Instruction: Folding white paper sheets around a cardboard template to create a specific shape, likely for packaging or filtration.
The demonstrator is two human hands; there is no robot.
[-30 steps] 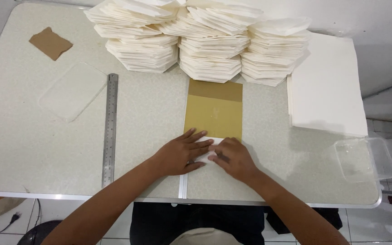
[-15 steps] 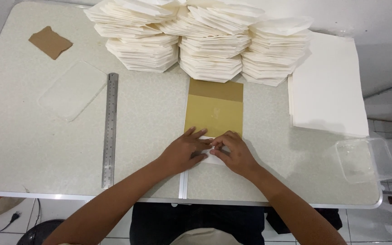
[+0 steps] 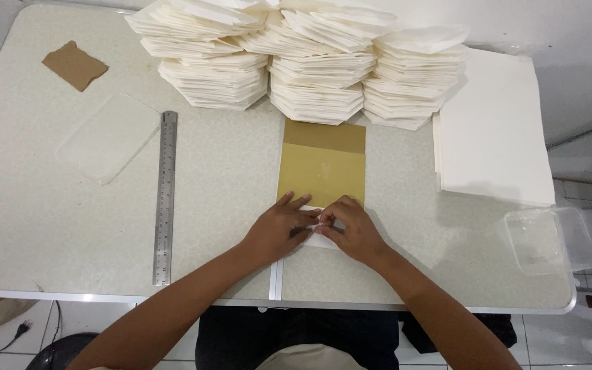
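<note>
Right now I have both hands pressed down together on a small white folded paper [image 3: 318, 238] near the front edge of the table [image 3: 29, 226]. My left hand [image 3: 277, 231] lies flat over the paper's left part, fingers spread a little and pointing up and to the right, so it is open rather than gripping. My right hand [image 3: 352, 231] is curled more, its fingertips [image 3: 328, 220] bent down onto the paper and touching the left hand's fingertips, pinching or creasing the top edge; I cannot tell whether it actually grips the sheet. Most of the paper is hidden under the two hands, with only a white corner showing below them. Both forearms come in from the bottom of the view and angle toward each other, meeting at the paper. The paper's far end sits on the near edge of a tan card [image 3: 321, 164], which runs away from me toward the stacks of folded white paper [image 3: 310, 62] at the back. To my left lies a steel ruler [image 3: 164, 199], well apart from the hands, with a clear plastic lid [image 3: 107, 137] beyond it. On my right a pile of flat white sheets [image 3: 491, 130] and a clear plastic tray [image 3: 549, 240] stand near the table's edge, leaving bare tabletop on both sides of my hands.
</note>
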